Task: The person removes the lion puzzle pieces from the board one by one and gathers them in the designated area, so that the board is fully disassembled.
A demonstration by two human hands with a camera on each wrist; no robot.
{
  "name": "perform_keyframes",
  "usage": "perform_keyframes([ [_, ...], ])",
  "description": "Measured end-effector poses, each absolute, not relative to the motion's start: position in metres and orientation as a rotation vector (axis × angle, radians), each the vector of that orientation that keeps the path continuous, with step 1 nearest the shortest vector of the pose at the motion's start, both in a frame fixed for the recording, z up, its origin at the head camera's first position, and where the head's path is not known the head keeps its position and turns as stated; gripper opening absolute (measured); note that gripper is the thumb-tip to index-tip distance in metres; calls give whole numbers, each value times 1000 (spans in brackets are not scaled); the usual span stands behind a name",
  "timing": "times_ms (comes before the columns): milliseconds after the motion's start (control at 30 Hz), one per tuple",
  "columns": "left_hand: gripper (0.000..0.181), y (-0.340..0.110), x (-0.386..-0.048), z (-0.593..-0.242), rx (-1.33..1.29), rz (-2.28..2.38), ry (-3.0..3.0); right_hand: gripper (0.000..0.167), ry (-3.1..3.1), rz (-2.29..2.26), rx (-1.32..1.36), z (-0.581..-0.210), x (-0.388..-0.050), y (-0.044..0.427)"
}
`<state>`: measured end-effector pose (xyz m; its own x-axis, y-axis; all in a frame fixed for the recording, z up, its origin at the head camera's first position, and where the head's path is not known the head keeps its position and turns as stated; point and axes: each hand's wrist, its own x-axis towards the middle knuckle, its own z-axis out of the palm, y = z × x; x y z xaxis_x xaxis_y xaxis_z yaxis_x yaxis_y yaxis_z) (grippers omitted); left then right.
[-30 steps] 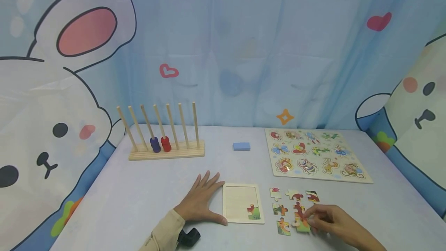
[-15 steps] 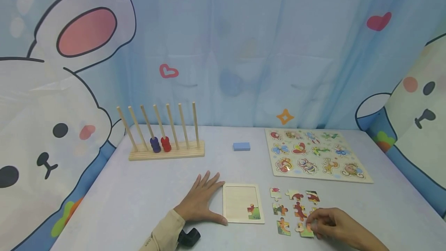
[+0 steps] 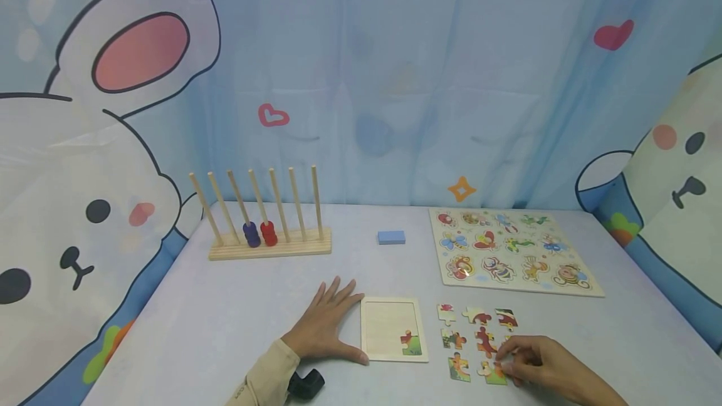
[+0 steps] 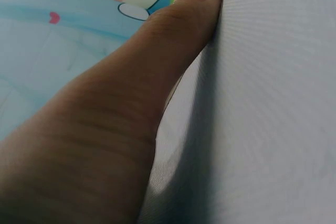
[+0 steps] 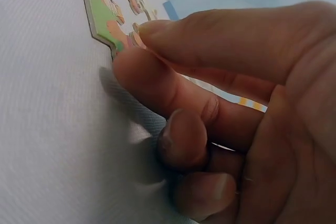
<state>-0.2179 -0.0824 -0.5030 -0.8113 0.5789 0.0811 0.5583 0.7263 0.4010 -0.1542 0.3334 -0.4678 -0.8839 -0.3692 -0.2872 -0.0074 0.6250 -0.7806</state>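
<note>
My left hand point(image 3: 327, 324) lies on the table with fingers spread, its thumb and forefinger at the left edge of a square wooden puzzle tray point(image 3: 389, 331). One red and green puzzle piece point(image 3: 412, 344) sits in the tray's lower right corner. With thumb and forefinger my right hand point(image 3: 536, 361) pinches a green and orange puzzle piece point(image 3: 495, 376) at its right side; the right wrist view shows that piece point(image 5: 100, 17) lying flat or nearly so. The fingertips cover part of it. Several other loose pieces point(image 3: 486, 341) lie in rows between tray and right hand.
Behind the loose pieces lies a wooden board with insect pictures point(image 3: 507, 249). A blue block point(image 3: 392, 237) is at the back middle. A pegged wooden counting rack point(image 3: 271, 248) with purple and red beads stands back left. A black object point(image 3: 306, 384) is by the left sleeve.
My right hand has drawn the pinched piece slightly right and towards me, apart from the red piece above it. During the last half second it hardly moves. The left hand stays put.
</note>
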Motion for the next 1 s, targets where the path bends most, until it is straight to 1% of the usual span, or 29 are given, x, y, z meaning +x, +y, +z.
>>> perform_keyframes([
  [167,111,-82,-218,-503,947,637,2873,31,2458,-1136,-250,-468,-154,332],
  [500,110,-82,-218,-503,957,629,2874,20,2541,-1096,-238,-459,-155,329],
  [667,110,-82,-218,-500,952,629,2870,23,2639,-1046,-220,-451,-162,323],
  [867,111,-82,-218,-500,923,617,2871,31,2750,-1012,-343,-441,-174,308],
  [1000,111,-81,-217,-500,928,623,2870,30,2789,-1049,-449,-437,-183,292],
])
